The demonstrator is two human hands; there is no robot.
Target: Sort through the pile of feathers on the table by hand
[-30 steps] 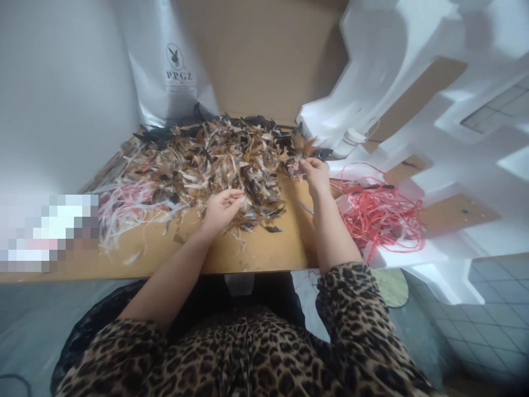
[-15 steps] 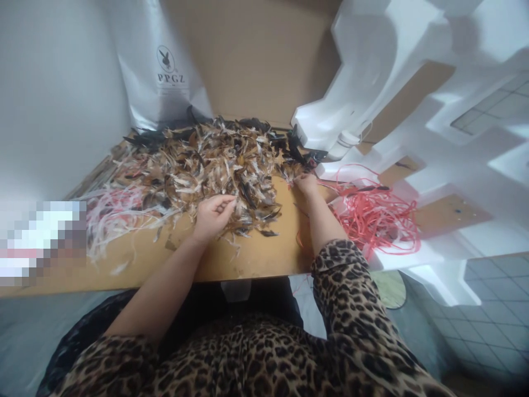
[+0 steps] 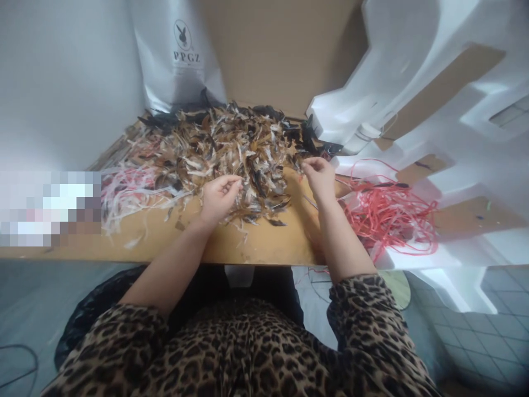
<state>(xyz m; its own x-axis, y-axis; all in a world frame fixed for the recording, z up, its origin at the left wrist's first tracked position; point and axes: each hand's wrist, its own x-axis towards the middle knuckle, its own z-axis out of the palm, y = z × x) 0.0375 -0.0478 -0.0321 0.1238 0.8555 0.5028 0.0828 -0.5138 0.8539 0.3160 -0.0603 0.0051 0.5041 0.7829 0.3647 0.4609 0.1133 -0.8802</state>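
A broad heap of brown, white and black feathers (image 3: 231,149) covers the middle of the table (image 3: 165,245). My left hand (image 3: 221,196) hovers over the near side of the heap, fingers curled and pinched together; whatever is between them is too small to name. To the right of the heap is my right hand (image 3: 320,176), with thumb and forefinger pinched and the other fingers folded in. Its pinch points left toward the feathers, and what it holds cannot be made out. Beside my right forearm lies a tangle of red plastic string (image 3: 392,215).
White and pink strips (image 3: 128,193) lie at the heap's left end. Behind the feathers stands a silver-white bag (image 3: 185,82) against a brown board (image 3: 285,49). White foam pieces (image 3: 347,110) rise at the right, with a small white spool-like item (image 3: 367,132) among them.
My right hand has lifted a little off the table at the right edge of the heap. My left hand stays pinched over the feathers. The whole view has shifted slightly.
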